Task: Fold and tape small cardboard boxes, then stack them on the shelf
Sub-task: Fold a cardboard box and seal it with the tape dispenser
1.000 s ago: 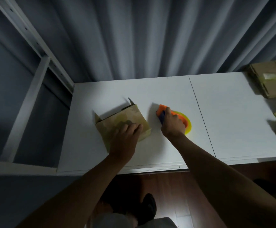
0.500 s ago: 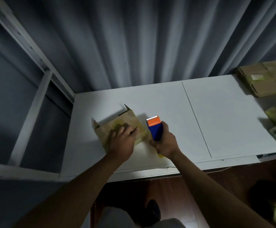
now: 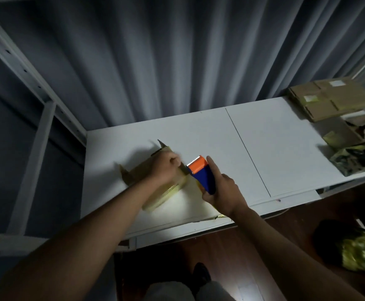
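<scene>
Box (image 3: 155, 187) sits on the white table (image 3: 275, 148), left of centre, near the front edge, w/ two flaps poking up at its far corners. Left hand (image 3: 165, 168) is over the box's top right end, fingers curled tight and seemingly pinching the tape end just off the dispenser's mouth, tho the blur makes that hard to confirm. Right hand (image 3: 223, 192) is wrapped round the blue body of the tape dispenser (image 3: 201, 174), orange head tipped toward the box, thumb up along its side, tool just beside the box's right edge. Handling call: this box looks light & thin-walled, prob slides on the smooth table if tape drags on it, so pin it from above thru the top panel, not the loose flaps, which look floppy and would bend. Sides likely cave under hard squeeze, so spread the press flat. Dispenser looks rigid plastic, fine to grip firm by the body; toothed edge at the head is the bit to keep fingers off. Flat cardboard (image 3: 329, 101) sits far right, well apart.
</scene>
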